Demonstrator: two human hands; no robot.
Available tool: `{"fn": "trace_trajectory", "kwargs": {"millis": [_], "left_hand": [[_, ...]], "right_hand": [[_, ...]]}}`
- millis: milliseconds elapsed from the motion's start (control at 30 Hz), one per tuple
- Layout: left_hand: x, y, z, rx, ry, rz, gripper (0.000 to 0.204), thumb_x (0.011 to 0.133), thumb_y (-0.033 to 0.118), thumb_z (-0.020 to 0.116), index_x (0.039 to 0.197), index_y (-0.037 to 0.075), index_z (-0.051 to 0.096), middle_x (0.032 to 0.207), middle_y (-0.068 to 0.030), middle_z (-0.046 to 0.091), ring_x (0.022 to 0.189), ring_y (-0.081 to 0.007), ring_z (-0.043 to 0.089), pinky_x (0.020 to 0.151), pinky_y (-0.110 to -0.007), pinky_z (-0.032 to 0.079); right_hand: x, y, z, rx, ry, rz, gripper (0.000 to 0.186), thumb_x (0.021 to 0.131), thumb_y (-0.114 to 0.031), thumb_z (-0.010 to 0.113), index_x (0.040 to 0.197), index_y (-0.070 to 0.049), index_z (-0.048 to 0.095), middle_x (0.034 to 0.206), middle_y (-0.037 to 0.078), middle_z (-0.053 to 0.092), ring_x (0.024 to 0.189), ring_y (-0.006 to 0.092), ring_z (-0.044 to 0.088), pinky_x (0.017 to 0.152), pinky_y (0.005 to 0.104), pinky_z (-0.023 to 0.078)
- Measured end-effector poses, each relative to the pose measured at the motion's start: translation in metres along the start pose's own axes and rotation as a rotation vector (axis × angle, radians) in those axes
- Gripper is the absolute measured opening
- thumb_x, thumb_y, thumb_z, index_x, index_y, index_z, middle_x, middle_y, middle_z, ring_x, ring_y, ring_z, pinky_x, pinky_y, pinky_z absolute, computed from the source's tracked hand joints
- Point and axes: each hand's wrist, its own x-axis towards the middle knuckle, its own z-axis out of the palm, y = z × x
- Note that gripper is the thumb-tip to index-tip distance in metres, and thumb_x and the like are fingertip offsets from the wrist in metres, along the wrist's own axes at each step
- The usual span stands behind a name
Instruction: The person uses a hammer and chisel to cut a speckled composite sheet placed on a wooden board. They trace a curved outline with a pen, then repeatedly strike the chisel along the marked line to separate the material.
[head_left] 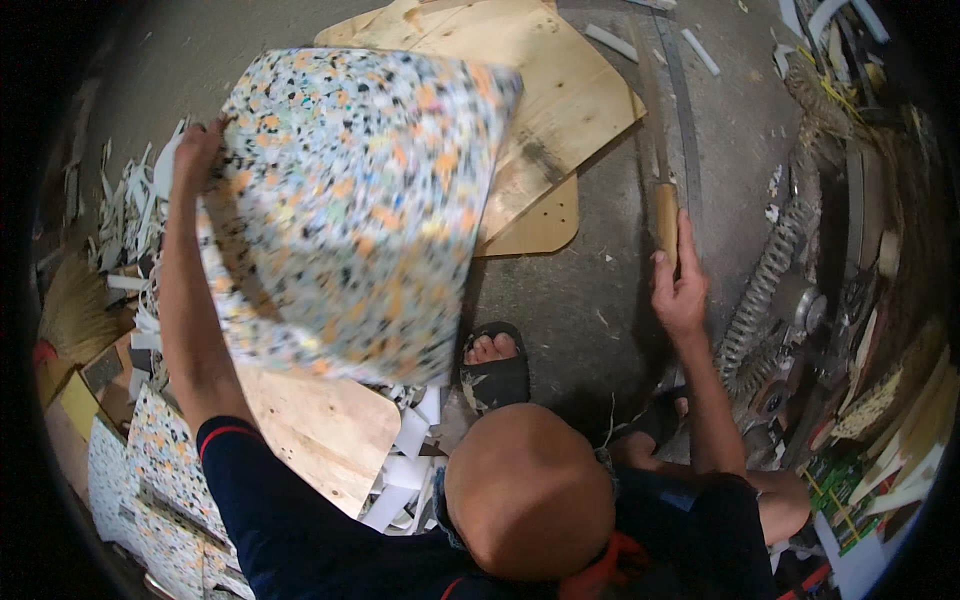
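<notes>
My left hand grips the left edge of a large foam sheet, speckled white, orange, grey and black. The sheet is raised and tilted, its lower part curled, and slightly blurred. Behind and partly beneath it lie plywood boards on the floor. On the right, my right hand is closed round the wooden handle of a long-bladed knife. The thin blade points away from me, beside a flat metal strip.
White foam offcuts and a straw broom are at left. More speckled foam and a plywood panel lie near left. Coil springs and scrap line the right. My sandalled foot rests on the floor.
</notes>
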Motion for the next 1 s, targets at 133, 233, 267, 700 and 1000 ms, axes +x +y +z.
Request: {"fn": "trace_trajectory", "kwargs": {"millis": [133, 233, 267, 700, 1000], "left_hand": [[-0.057, -0.012, 0.093, 0.137, 0.068, -0.060, 0.058, 0.096, 0.050, 0.058, 0.120, -0.001, 0.068, 0.118, -0.0254, 0.070, 0.112, -0.0443, 0.066, 0.098, -0.049, 0.052], [-0.113, 0.047, 0.123, -0.091, 0.460, 0.287, 0.036, 0.094, 0.030, 0.067, 0.114, 0.000, 0.070, 0.117, -0.0222, 0.070, 0.110, -0.0424, 0.065, 0.097, -0.048, 0.051], [-0.126, 0.080, 0.126, -0.263, 0.508, 0.441, 0.029, 0.093, 0.021, 0.068, 0.113, 0.000, 0.070, 0.118, -0.0219, 0.069, 0.110, -0.0415, 0.064, 0.098, -0.048, 0.050], [-0.134, 0.327, 0.145, -0.606, 0.594, 0.811, 0.021, 0.089, 0.010, 0.072, 0.110, 0.008, 0.075, 0.108, -0.0106, 0.070, 0.100, -0.0313, 0.063, 0.087, -0.042, 0.052], [-0.133, 0.330, 0.148, -0.562, 0.600, 0.815, 0.023, 0.083, 0.007, 0.073, 0.106, 0.012, 0.074, 0.104, -0.0055, 0.068, 0.100, -0.0287, 0.063, 0.086, -0.042, 0.051]], "right_hand": [[-0.005, -0.012, 0.025, -0.171, 0.022, -0.431, 0.067, 0.095, 0.004, 0.057, 0.158, -0.005, 0.037, 0.119, 0.027, 0.067, 0.090, 0.0283, 0.071, 0.076, 0.0360, 0.057], [-0.006, -0.013, 0.032, -0.108, -0.064, -0.452, 0.068, 0.092, 0.007, 0.059, 0.156, -0.004, 0.040, 0.096, 0.021, 0.066, 0.074, 0.0291, 0.065, 0.068, 0.0374, 0.055], [-0.001, -0.011, 0.033, -0.122, -0.064, -0.468, 0.067, 0.091, 0.007, 0.060, 0.155, -0.003, 0.042, 0.081, 0.017, 0.057, 0.064, 0.0280, 0.057, 0.062, 0.0384, 0.051], [0.087, 0.001, 0.007, -0.261, -0.213, -0.416, 0.070, 0.090, 0.001, 0.065, 0.156, -0.017, 0.046, 0.077, 0.016, 0.054, 0.063, 0.0287, 0.055, 0.063, 0.0403, 0.051], [0.109, 0.019, 0.005, -0.224, -0.250, -0.508, 0.077, 0.087, 0.004, 0.068, 0.156, -0.020, 0.046, 0.073, 0.010, 0.050, 0.060, 0.0241, 0.051, 0.057, 0.0390, 0.049]]}}
